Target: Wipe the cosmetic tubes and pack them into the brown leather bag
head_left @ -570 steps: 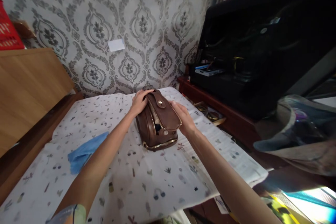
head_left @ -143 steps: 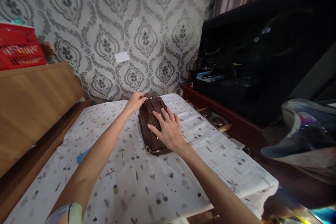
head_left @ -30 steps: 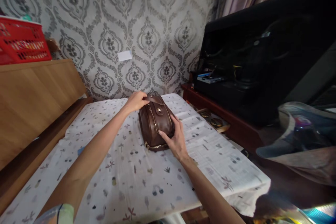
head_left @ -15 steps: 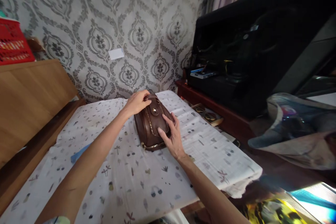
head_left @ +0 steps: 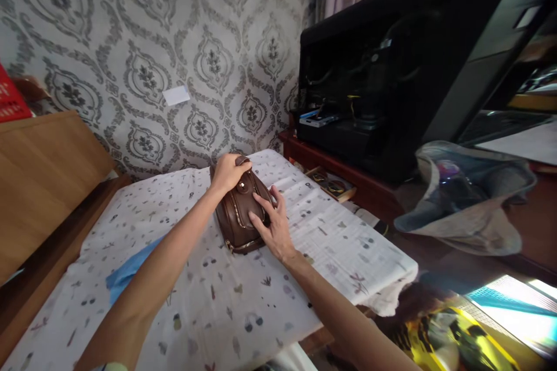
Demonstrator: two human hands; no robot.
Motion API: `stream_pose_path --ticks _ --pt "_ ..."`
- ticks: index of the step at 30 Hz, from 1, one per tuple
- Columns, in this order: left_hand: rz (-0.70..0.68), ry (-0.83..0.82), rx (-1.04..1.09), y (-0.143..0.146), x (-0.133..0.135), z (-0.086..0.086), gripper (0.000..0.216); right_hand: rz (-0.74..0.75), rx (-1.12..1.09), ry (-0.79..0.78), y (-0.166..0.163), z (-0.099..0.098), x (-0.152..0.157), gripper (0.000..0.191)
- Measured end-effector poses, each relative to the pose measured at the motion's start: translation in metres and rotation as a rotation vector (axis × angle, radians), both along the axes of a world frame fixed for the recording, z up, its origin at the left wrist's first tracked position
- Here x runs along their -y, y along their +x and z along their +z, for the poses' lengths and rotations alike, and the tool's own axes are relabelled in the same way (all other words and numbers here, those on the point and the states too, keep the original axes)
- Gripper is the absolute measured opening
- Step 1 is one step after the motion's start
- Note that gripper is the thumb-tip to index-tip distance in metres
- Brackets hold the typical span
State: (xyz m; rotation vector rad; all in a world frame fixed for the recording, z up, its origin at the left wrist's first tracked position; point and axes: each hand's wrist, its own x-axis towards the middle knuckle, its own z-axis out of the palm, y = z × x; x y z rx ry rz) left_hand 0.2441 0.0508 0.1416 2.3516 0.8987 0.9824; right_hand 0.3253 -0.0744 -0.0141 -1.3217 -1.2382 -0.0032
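A brown leather bag (head_left: 243, 207) with metal zippers and a round snap lies on a white patterned cloth (head_left: 217, 295). At the far end of the bag, my left hand (head_left: 229, 175) is closed around its strap or flap, thumb on top. My right hand (head_left: 274, 226) rests on the bag's near right side with fingers spread, thumb and index apart on the leather. Part of the bag's right edge is hidden behind that hand. Something blue and cloth-like (head_left: 126, 275) lies partly under my left forearm.
A wooden headboard-like panel (head_left: 52, 168) stands at the left, with a red basket (head_left: 11, 98) on it. On the right are a large black television (head_left: 369, 81), an open drawer (head_left: 333, 184) and a cloth bag (head_left: 470, 203). Patterned wallpaper (head_left: 183, 40) covers the wall behind.
The view has turned slightly right, so everything sits further left. My left thumb has shifted along the strap. More of the blue cloth shows. My right hand keeps its place on the bag.
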Motion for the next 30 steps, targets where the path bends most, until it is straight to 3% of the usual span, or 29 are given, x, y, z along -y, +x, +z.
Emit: stream_pose_path --ticks 7,13,21,26,30 --pt "-0.068 -0.040 0.010 -0.005 0.009 0.000 0.033 -0.015 0.040 -0.026 -0.002 0.000 -0.002 0.048" --pt "-0.224 -0.081 -0.093 -0.027 -0.008 0.009 0.023 -0.002 0.048 -0.019 -0.002 0.000 0.004 0.051" --pt "0.042 0.013 -0.228 -0.065 -0.010 0.003 0.034 -0.011 0.131 0.021 -0.003 -0.002 0.004 0.054" --pt "0.095 0.042 -0.204 -0.063 0.000 0.002 0.033 -0.024 0.147 0.027 -0.003 -0.005 0.001 0.052" --pt "0.028 0.002 -0.185 -0.064 0.004 0.004 0.035 -0.012 0.136 0.005 -0.001 -0.006 0.000 0.050"
